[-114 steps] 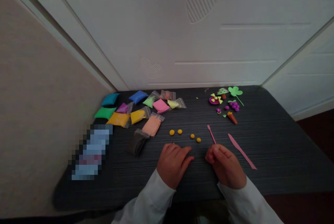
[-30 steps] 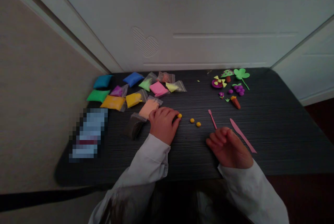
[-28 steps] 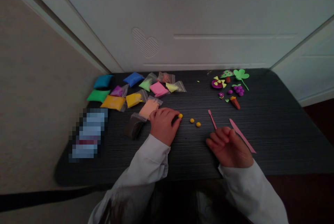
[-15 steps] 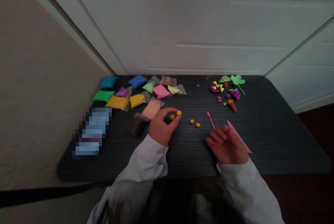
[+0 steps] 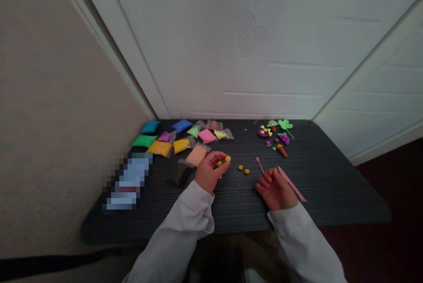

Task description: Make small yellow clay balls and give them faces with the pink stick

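Left hand (image 5: 209, 174): thumb and forefinger pinching a yellow ball (image 5: 228, 159). Second ball (image 5: 219, 163): visible through the gap of that hand. Third ball (image 5: 240, 167) and fourth ball (image 5: 246, 171): on the table (image 5: 337, 199), between the hands. Right hand (image 5: 276, 189): fingers loosely curled, hiding the stick's (image 5: 260, 165) near end; grip on it cannot be told. Likely hazards: hard pinching denting the held ball; a lowered left hand rolling the second.

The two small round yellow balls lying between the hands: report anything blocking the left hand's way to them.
Nothing visible does: between the left hand and the two small round yellow balls, only the dark grooved tabletop shows. That hand pinches another yellow ball.
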A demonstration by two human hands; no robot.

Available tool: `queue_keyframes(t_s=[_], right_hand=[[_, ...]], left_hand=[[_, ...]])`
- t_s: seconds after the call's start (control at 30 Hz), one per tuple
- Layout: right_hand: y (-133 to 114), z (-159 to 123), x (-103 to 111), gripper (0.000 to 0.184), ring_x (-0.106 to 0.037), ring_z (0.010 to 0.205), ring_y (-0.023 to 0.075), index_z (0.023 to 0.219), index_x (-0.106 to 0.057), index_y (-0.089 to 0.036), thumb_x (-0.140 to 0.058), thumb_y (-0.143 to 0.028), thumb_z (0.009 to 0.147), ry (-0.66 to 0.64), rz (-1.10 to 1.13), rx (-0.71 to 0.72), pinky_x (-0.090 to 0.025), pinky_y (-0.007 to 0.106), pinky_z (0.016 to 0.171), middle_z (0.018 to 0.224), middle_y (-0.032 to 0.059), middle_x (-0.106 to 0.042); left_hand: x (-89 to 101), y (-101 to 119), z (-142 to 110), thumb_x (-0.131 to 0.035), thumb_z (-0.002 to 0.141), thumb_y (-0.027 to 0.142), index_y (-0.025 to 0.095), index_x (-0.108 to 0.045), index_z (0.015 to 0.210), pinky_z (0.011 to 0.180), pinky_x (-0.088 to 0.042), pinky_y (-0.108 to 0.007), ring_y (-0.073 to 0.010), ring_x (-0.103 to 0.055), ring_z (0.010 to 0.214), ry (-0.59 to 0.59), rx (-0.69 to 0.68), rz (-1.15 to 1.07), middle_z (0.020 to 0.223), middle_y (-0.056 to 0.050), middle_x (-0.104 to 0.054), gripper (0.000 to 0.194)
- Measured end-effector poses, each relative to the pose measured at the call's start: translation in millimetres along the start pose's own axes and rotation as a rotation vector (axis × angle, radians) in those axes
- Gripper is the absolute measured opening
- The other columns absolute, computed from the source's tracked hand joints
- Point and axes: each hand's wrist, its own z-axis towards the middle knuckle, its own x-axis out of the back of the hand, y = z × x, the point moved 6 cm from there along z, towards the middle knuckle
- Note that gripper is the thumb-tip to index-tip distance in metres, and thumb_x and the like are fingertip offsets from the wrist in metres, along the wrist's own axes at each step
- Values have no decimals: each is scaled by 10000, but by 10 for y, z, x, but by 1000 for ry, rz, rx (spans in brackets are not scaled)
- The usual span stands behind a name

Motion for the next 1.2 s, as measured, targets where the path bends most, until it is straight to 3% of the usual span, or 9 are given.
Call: queue_keyframes(t_s=[0.13, 0.57, 0.8, 0.97, 1.2], right_hand=[[40, 31, 20, 212, -354, 479, 44, 646, -510, -175, -633, -329, 725, 2, -2, 3, -299, 195, 466, 566, -60, -418], [39, -12, 28, 200, -354, 516, 49, 658, -509, -180, -634, -322, 722, 23, 11, 0, -301, 200, 497, 586, -56, -408], [136, -30, 84, 217, -343, 519, 40, 662, -530, -178, -614, -360, 744, -6, -1, -95, -310, 207, 518, 581, -58, -382], [160, -69, 181, 194, -341, 517, 57, 653, -533, -194, -610, -351, 737, 9, 66, -155, -330, 225, 525, 555, -49, -385], [136, -103, 170, 194, -326, 517, 69, 631, -512, -198, -598, -338, 734, 19, 94, -140, -343, 237, 535, 544, -47, -365]], left_hand=[[-1, 41, -17, -697, 608, 254, 156, -620, 802, 631, -485, -269, -159, -618, 721, -15, 19, -22, 754, -33, -665, 230], [0, 10, -110, -677, 655, 278, 165, -645, 893, 726, -465, -288, -173, -587, 815, -60, 79, -40, 898, -61, -651, 265], [-24, 71, -204, -640, 682, 200, 178, -659, 852, 761, -449, -299, -177, -587, 805, -75, 52, 21, 842, -51, -643, 173], [-78, 148, -270, -593, 716, 179, 192, -627, 896, 752, -437, -291, -179, -576, 836, -153, 16, 187, 864, -46, -630, 183], [-60, 179, -287, -594, 720, 181, 186, -617, 902, 748, -439, -291, -176, -571, 824, -166, 30, 183, 856, -48, -618, 184]])
